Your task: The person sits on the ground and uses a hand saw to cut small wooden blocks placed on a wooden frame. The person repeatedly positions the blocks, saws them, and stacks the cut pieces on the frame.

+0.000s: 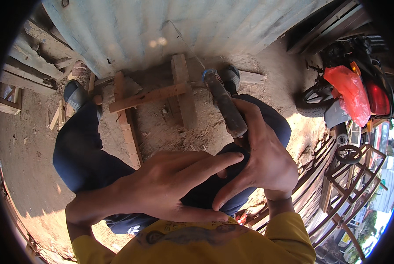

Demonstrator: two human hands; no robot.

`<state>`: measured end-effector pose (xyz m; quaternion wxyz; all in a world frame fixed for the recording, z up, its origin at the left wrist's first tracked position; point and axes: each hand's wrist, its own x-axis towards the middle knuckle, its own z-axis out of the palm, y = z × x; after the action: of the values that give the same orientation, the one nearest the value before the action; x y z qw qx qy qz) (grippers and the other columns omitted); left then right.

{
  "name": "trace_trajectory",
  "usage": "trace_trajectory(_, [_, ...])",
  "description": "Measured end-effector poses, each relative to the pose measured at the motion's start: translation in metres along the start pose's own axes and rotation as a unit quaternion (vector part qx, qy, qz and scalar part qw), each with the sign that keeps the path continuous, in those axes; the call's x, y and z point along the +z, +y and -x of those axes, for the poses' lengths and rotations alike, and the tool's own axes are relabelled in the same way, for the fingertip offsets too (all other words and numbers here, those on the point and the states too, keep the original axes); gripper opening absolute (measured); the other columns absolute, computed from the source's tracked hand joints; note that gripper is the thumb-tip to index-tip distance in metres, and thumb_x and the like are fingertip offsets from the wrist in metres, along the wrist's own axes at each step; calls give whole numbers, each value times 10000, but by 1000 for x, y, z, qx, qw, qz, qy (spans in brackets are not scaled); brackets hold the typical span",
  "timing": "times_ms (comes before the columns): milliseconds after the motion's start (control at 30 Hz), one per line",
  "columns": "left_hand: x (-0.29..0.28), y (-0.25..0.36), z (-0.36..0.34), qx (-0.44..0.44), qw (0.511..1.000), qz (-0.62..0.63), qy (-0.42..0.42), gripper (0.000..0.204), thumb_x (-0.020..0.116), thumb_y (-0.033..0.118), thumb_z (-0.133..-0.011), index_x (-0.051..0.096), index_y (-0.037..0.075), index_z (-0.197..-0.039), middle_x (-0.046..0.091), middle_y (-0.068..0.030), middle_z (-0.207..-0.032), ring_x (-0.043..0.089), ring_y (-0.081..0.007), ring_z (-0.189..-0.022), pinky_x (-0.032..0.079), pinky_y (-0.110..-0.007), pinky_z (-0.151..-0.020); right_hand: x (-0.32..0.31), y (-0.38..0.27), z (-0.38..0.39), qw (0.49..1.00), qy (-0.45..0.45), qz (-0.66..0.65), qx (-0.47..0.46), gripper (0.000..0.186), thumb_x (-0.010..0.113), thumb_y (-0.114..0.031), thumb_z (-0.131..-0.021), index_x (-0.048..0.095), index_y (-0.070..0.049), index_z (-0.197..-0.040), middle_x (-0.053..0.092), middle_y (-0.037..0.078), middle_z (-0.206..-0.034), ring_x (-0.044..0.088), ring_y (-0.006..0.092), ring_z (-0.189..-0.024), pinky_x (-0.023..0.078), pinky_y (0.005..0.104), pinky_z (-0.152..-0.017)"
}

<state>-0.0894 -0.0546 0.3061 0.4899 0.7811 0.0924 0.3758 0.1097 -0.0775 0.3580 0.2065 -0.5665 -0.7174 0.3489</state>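
Observation:
My right hand (265, 158) grips the lower end of a dark, worn hand tool (223, 105) with a blue part at its top and a long thin metal piece rising from it toward the corrugated sheet. My left hand (170, 180) is open, palm down with fingers extended, beside my right thumb and over my lap; whether it touches the other hand I cannot tell. Below the tool, between my feet, short wooden beams (146, 97) lie crossed on the dirt ground (157, 136).
A corrugated metal sheet (131, 31) stands ahead. Scrap boards (30, 75) sit at the left. A motorbike (372, 97) with a red plastic bag (346, 88) is at the right, above stacked planks (311, 185) and a metal frame (355, 185) with a small wheel.

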Motion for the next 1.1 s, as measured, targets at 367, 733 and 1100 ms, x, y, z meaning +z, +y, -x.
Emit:
trace_trajectory(367, [0, -11, 0, 9, 998, -15, -53, 708, 816, 254, -685, 512, -43, -1252, 629, -129, -825, 624, -239, -634, 495, -311, -536, 16, 0, -6, 999, 51, 4, 17, 1343, 914, -529, -143, 391, -4, -1263, 561, 98, -992, 563, 224, -850, 462, 320, -760])
trace_trajectory(733, [13, -22, -5, 75, 995, -52, 45, 426, 829, 218, -653, 689, 98, -1037, 652, -61, -861, 595, -160, -544, 459, -264, -455, 19, 15, -1, 996, 80, 3, 45, 1240, 939, -462, -215, 427, 0, -1245, 573, 97, -980, 579, 206, -835, 468, 332, -719])
trace_trajectory(1100, [33, -27, -5, 97, 990, -44, 95, 333, 759, 100, -691, 692, 62, -1015, 650, -80, -980, 634, -146, -608, 500, -249, -498, 9, 23, 4, 1000, 24, -1, 16, 979, 858, -202, -554, 275, 12, -1311, 536, 239, -1081, 576, 383, -977, 481, 402, -784])
